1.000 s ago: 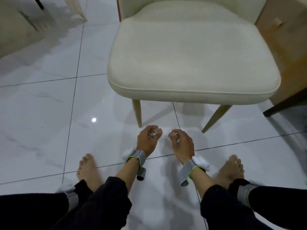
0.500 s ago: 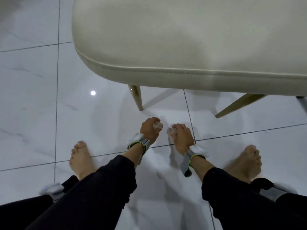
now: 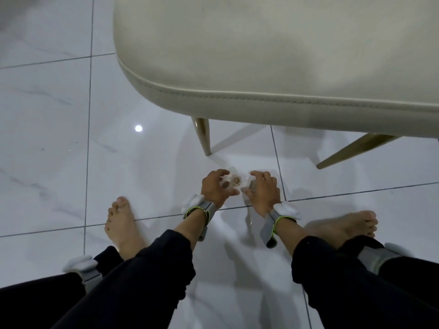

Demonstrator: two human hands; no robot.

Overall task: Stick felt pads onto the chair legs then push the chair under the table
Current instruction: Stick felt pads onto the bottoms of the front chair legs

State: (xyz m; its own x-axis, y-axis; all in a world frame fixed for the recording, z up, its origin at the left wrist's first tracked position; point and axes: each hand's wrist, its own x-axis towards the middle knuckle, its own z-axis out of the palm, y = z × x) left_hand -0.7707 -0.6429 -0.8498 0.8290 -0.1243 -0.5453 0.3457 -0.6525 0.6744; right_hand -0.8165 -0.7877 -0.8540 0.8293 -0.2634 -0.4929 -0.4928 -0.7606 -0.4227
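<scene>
A cream padded chair [image 3: 273, 55] fills the upper right, standing on the tiled floor. Two tapered gold legs show under its front edge, the left leg [image 3: 203, 136] and the right leg [image 3: 351, 149]. Just below the left leg's foot, my left hand [image 3: 213, 187] and my right hand [image 3: 263, 192] hold a small clear sheet between them. Round brown felt pads [image 3: 234, 181] sit on that sheet. My left hand grips its left side with thumb and fingers, and my right hand pinches its right side. The chair's rear legs are hidden by the seat.
Glossy white marble tiles [image 3: 59, 150] cover the floor, with a lamp reflection [image 3: 138, 128] to the left of the chair. My bare feet [image 3: 121, 224] rest on the floor on either side of my hands, and my dark-trousered knees fill the bottom of the view.
The view has dropped lower and closer, so the seat now fills the top. My hands have drawn slightly apart, and the brown pads on the clear sheet now show between them.
</scene>
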